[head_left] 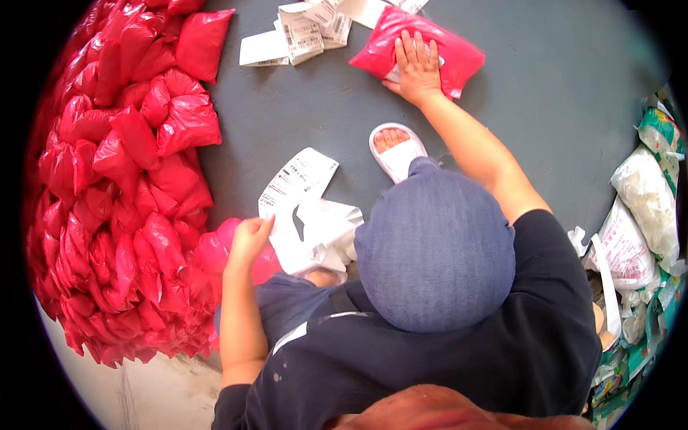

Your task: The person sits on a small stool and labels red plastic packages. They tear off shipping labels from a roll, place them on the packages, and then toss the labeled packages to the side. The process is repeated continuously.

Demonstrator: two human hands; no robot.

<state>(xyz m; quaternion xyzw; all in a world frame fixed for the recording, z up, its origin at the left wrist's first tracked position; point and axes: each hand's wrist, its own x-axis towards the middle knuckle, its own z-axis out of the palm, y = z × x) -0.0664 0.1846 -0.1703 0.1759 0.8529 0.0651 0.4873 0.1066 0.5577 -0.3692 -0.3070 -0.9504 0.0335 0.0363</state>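
Observation:
My right hand lies flat, fingers apart, on a red plastic mailing bag on the floor. Part of a white label shows beneath that palm. My left hand is closed, with its thumb at the left edge of a white strip of printed labels; the fingertips are partly hidden, but they appear to pinch the strip. The strip curves down into a crumpled length of white backing paper by my knee. Just behind the left hand are more red bags.
A high heap of filled red bags fills the left side. Loose white label sheets lie on the grey floor at the far side. Along the right are white sacks and green packaging. My foot in a pale slipper stands between.

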